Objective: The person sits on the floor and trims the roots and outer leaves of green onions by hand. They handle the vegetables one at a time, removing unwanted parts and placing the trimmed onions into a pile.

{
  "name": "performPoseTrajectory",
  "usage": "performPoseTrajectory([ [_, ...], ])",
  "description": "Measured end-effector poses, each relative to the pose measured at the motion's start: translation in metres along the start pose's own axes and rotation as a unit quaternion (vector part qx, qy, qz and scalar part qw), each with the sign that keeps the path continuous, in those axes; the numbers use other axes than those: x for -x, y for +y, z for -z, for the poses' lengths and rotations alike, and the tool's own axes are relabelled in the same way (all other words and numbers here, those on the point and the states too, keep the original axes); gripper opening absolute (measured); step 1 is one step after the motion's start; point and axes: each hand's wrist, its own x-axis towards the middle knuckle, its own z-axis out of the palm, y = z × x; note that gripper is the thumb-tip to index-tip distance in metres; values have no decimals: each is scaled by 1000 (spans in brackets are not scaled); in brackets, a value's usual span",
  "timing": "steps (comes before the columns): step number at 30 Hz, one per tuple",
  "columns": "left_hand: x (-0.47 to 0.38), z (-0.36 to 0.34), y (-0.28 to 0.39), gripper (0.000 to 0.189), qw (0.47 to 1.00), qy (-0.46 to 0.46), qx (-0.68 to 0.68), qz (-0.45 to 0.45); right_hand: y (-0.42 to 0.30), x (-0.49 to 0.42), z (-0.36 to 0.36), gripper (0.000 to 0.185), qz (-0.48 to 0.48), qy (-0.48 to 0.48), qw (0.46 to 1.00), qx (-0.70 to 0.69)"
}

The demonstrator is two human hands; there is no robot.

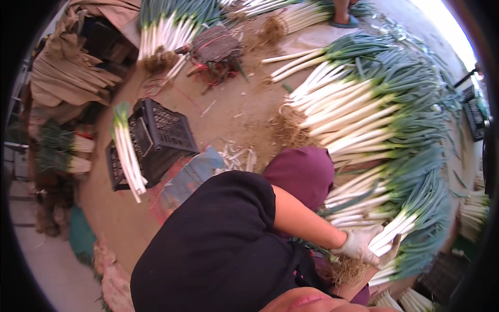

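Observation:
My left hand [360, 245], in a whitish work glove, grips the white stems of a bunch of leeks [393, 233] near their root end. From the other side, my right hand [391, 252] holds the same bunch, partly hidden by the stems and the left hand. Brown, hairy roots [346, 269] stick out below the hands, over my lap. The green leaves of the bunch lie towards the right, over a long row of loose leeks [347, 113] on the ground beside my maroon-covered knee [302, 175].
A black plastic crate [167, 128] stands behind me, with trimmed leeks [128, 156] across its lower part. A small padded stool [216, 45] and more leek piles [175, 31] lie farther off. Another person's sandalled foot [345, 21] is at the top. Peelings [237, 156] litter the floor.

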Motion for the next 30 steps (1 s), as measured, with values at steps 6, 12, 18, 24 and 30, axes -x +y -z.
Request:
performPoseTrajectory([
  [6,-48,11,-37,99,987,115,-43,105,42,-57,63,55,-247,45,966,-62],
  [12,-61,2,12,107,973,110,-89,184,4,-76,29,56,-262,84,951,-139],
  [18,-61,-22,87,111,970,75,-116,201,-64,-76,-9,52,-272,80,942,-179],
  [24,34,-57,274,106,979,61,-111,160,-202,-11,-89,52,-242,37,966,-81],
  [30,141,-28,398,107,988,118,-88,36,-278,44,-297,48,-292,-61,952,-71],
])
